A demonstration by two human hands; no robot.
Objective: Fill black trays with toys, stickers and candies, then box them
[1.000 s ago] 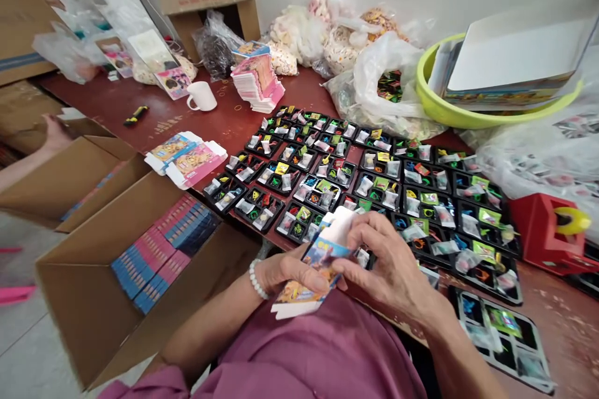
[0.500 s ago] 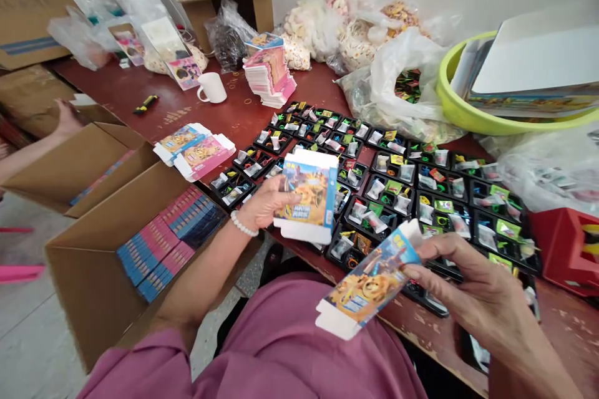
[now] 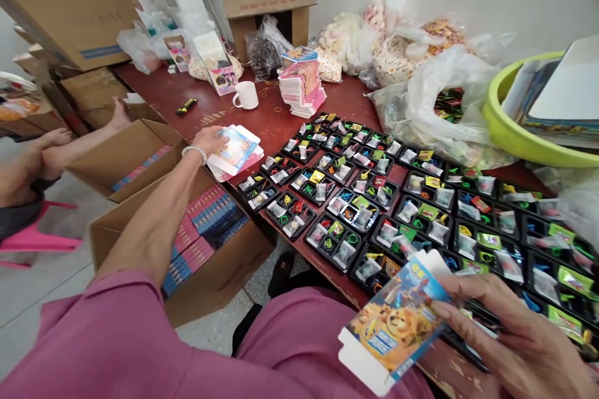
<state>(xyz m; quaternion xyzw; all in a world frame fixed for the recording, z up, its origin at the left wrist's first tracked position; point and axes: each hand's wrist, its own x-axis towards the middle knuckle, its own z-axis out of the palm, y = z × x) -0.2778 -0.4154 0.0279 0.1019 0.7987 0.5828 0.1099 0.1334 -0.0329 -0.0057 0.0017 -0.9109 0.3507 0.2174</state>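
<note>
My right hand (image 3: 510, 330) pinches a blue-and-yellow printed cardboard box (image 3: 397, 324), unfolded at its end flaps, in front of my body. On the far left, my stretched-out left hand (image 3: 210, 142) grips the edge of another printed box (image 3: 238, 148). That one lies over a pink flat box (image 3: 253, 161) at the table edge. Black trays (image 3: 337, 240) filled with small toys and packets stand in rows between my hands. Below my left arm, an open carton (image 3: 219, 287) contains pink and blue boxes (image 3: 191, 234).
A white mug (image 3: 246, 95), a yellow-black cutter (image 3: 187, 106) and a stack of pink boxes (image 3: 302, 87) stand on the red table (image 3: 154, 90). Plastic bags (image 3: 421, 93) and a yellow-green basin (image 3: 510, 118) line the back. At far left, another person's legs (image 3: 51, 149) show.
My left hand has moved left with its box, from over the trays to the small pile at the table edge. My right hand still holds its box. The view has turned left.
</note>
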